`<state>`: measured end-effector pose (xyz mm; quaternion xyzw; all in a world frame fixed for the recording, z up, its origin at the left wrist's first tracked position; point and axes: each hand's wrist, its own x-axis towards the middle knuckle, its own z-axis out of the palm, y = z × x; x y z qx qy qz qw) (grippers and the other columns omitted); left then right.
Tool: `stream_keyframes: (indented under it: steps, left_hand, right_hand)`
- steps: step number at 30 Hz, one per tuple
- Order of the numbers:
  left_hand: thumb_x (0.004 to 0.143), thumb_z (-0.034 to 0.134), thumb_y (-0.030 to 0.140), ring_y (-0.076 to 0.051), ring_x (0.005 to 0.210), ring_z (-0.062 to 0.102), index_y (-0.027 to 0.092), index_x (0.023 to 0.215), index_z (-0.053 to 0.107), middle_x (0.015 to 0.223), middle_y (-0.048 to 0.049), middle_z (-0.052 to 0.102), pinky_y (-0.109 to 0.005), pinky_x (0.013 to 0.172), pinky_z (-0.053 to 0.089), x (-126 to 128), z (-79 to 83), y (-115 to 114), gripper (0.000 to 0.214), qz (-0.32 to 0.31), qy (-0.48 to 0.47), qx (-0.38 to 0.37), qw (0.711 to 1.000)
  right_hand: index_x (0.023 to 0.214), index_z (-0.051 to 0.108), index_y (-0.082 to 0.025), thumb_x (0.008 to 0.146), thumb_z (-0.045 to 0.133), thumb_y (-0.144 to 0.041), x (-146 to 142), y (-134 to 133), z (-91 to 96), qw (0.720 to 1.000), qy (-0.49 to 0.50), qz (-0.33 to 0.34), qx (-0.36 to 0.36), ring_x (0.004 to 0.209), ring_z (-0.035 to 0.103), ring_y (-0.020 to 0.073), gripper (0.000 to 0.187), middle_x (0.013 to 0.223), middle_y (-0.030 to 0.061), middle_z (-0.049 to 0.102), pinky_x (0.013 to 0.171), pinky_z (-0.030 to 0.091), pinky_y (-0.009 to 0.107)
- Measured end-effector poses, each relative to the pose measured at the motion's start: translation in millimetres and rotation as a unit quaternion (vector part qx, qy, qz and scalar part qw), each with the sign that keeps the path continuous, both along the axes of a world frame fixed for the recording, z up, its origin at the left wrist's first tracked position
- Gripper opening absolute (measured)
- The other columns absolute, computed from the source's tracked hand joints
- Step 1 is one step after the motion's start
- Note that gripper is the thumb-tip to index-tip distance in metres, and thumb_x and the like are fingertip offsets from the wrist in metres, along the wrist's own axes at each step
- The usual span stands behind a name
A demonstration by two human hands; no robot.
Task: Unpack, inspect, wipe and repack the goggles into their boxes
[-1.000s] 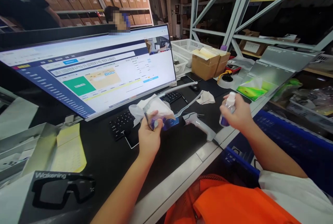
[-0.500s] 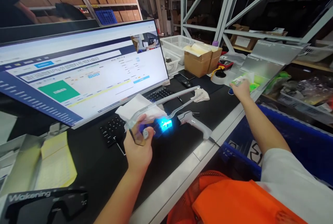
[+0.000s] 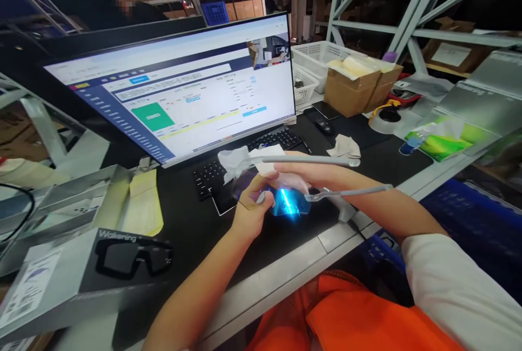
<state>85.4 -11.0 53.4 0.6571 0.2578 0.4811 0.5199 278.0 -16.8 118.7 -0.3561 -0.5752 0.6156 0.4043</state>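
My left hand (image 3: pixel 253 207) grips the sunglasses (image 3: pixel 290 203) by one side of the front. They have a blue mirrored lens and a clear frame, with both temples spread out to the right. Behind them my right hand (image 3: pixel 291 168) is at a white tissue (image 3: pixel 267 154), close to the lens; its fingers are largely hidden, and the tissue seems to be held in them. More white tissue (image 3: pixel 234 162) shows at the left end of the sunglasses. Below my right forearm, the pale handle of a scanner (image 3: pixel 346 211) peeks out.
A monitor (image 3: pixel 212 95) stands behind the keyboard (image 3: pixel 206 177). Left are a grey sunglasses box (image 3: pixel 87 280) and yellow paper (image 3: pixel 147 204). Right are a crumpled tissue (image 3: pixel 345 146), a mouse (image 3: pixel 324 126), cardboard boxes (image 3: pixel 353 93), a small blue-capped bottle (image 3: pixel 410 145) and a green tissue pack (image 3: pixel 442 142).
My right hand has come from the green pack on the right to behind the sunglasses. The sunglasses stay in my left hand, and the view has swung left.
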Motion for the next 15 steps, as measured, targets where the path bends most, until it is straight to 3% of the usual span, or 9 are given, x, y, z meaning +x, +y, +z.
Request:
stream_keyframes:
  steps: [2, 5, 7, 9, 11, 15]
  left_hand:
    - [0.087, 0.067, 0.063, -0.023, 0.088, 0.067, 0.025, 0.125, 0.070, 0.115, -0.0114, 0.070, -0.032, 0.067, 0.055, 0, 0.9, 3, 0.054, -0.028, -0.021, -0.014, 0.999]
    - [0.087, 0.069, 0.061, -0.021, 0.084, 0.067, 0.024, 0.126, 0.069, 0.114, -0.0113, 0.071, -0.032, 0.068, 0.055, -2, 3.2, 6, 0.054, -0.046, -0.001, -0.006, 0.999]
    - [0.087, 0.069, 0.061, -0.023, 0.088, 0.068, 0.023, 0.124, 0.070, 0.115, -0.0120, 0.071, -0.035, 0.076, 0.057, -5, 6.0, 8, 0.053, -0.050, 0.028, 0.026, 0.998]
    - [0.085, 0.070, 0.062, -0.029, 0.108, 0.066, 0.024, 0.121, 0.072, 0.123, -0.0137, 0.067, -0.043, 0.093, 0.056, -8, 10.6, 9, 0.052, -0.050, 0.048, 0.089, 0.994]
    - [0.084, 0.070, 0.063, -0.034, 0.122, 0.060, 0.026, 0.119, 0.073, 0.128, -0.0148, 0.065, -0.051, 0.105, 0.050, -10, 16.3, 9, 0.051, -0.055, 0.073, 0.149, 0.985]
    - [0.085, 0.069, 0.062, -0.036, 0.124, 0.059, 0.028, 0.120, 0.073, 0.128, -0.0154, 0.065, -0.057, 0.107, 0.048, -11, 22.7, 11, 0.048, -0.073, 0.098, 0.186, 0.975]
  right_hand:
    - [0.105, 0.068, -0.016, 0.081, 0.076, -0.059, -5, 0, 0.9, 0.999, 0.045, 0.016, -0.022, 0.086, 0.067, 0.0193, 0.050, 0.097, 0.0064, 0.073, 0.073, 0.057, 0.030]
    - [0.104, 0.066, -0.018, 0.076, 0.086, -0.042, -4, 0, 3.2, 0.996, 0.066, -0.026, -0.051, 0.074, 0.065, 0.0156, 0.042, 0.091, 0.0033, 0.071, 0.062, 0.055, 0.026]
    - [0.112, 0.063, -0.019, 0.070, 0.089, -0.030, -2, -1, 5.8, 0.989, 0.103, -0.067, -0.078, 0.072, 0.066, 0.0147, 0.050, 0.094, 0.0022, 0.072, 0.060, 0.055, 0.025]
    - [0.120, 0.059, -0.020, 0.064, 0.091, -0.024, -1, -3, 7.7, 0.978, 0.154, -0.094, -0.105, 0.074, 0.067, 0.0148, 0.064, 0.098, 0.0020, 0.072, 0.061, 0.057, 0.024]
    - [0.123, 0.058, -0.019, 0.060, 0.094, -0.025, 1, -6, 7.3, 0.970, 0.184, -0.104, -0.121, 0.074, 0.068, 0.0140, 0.072, 0.098, 0.0018, 0.073, 0.062, 0.058, 0.023]
    - [0.106, 0.068, -0.012, 0.062, 0.095, -0.042, 3, -13, -0.5, 0.976, 0.154, -0.023, -0.151, 0.071, 0.068, 0.0136, 0.060, 0.088, 0.0047, 0.073, 0.063, 0.057, 0.022]
